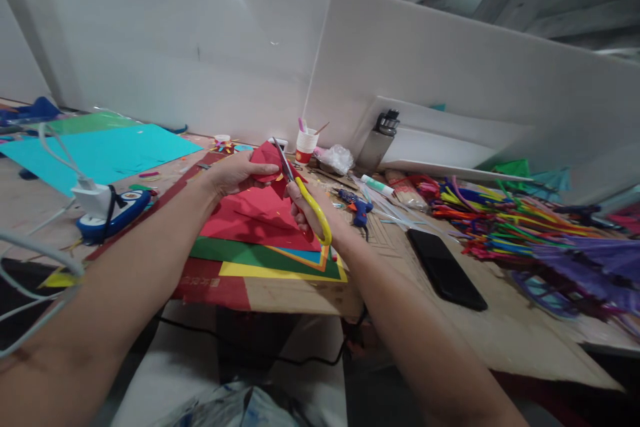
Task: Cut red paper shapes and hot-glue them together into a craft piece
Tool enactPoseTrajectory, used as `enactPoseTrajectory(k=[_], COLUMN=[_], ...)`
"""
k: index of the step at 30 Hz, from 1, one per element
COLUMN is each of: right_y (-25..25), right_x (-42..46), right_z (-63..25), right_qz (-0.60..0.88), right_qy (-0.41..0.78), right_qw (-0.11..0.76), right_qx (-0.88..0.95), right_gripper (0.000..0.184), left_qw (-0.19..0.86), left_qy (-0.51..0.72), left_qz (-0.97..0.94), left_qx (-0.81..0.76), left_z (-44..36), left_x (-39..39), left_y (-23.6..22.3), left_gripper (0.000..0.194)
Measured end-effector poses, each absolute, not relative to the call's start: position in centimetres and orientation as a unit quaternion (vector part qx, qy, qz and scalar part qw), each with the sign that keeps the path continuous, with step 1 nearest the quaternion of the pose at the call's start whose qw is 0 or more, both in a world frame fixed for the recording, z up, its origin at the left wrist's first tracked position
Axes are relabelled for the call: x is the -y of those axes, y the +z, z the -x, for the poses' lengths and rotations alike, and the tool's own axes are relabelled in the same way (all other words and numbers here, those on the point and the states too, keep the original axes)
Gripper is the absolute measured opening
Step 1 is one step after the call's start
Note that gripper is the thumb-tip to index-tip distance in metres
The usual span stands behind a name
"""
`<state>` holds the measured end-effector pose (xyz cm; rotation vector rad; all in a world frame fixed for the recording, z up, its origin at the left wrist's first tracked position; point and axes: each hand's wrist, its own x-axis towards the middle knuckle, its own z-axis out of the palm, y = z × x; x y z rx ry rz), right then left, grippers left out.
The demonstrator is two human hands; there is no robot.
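Observation:
My left hand (239, 173) pinches a small piece of red paper (266, 153) above the table. In my right hand (306, 203) is a pair of scissors (316, 203) with yellow and red handles, my fingers closed round them. The metal blades point up and away from me, against the right edge of the red piece. Below both hands lies a larger red sheet (245, 221), on top of green paper (220, 250) and yellow paper (280, 271). Blue and orange corners show between those layers.
To the left are a bright blue sheet (110, 157) and a blue power strip (113, 217) with a white plug and cables. A paper cup (306, 147) stands behind my hands. Rightward lie a blue glue gun (361, 210), a black phone (445, 267) and many coloured pipe cleaners (500, 213).

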<state>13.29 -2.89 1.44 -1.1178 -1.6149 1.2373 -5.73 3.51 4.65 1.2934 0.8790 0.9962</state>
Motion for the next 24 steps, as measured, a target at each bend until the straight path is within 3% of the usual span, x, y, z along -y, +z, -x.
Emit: enactPoseTrajectory(k=[8,14,19,24], right_y=[1.1,0.6,0.1,0.4], right_x=[2.7,2.3,1.8,2.2], right_z=[-13.1,-12.9,-12.5,-12.3], right_qz=[0.458,0.455,0.455,0.458], right_qy=[0.480,0.478,0.437,0.459], right_qw=[0.399,0.467,0.482,0.443], right_qx=[0.633,0.588,0.609,0.619], right_gripper=[0.050,0.054,0.052,0.050], left_qw=[0.602,0.617,0.610,0.576], left_qy=[0.432,0.625,0.648,0.671], left_qz=[-0.556,-0.382,-0.362,-0.353], left_qx=[-0.377,-0.288,-0.277,-0.305], left_z=[6.1,2.4,0.2,1.0], left_x=[-4.0,-3.9,-3.5,-4.2], left_y=[4.4,2.6,2.0,2.1], left_gripper=[0.022,0.016,0.018,0.019])
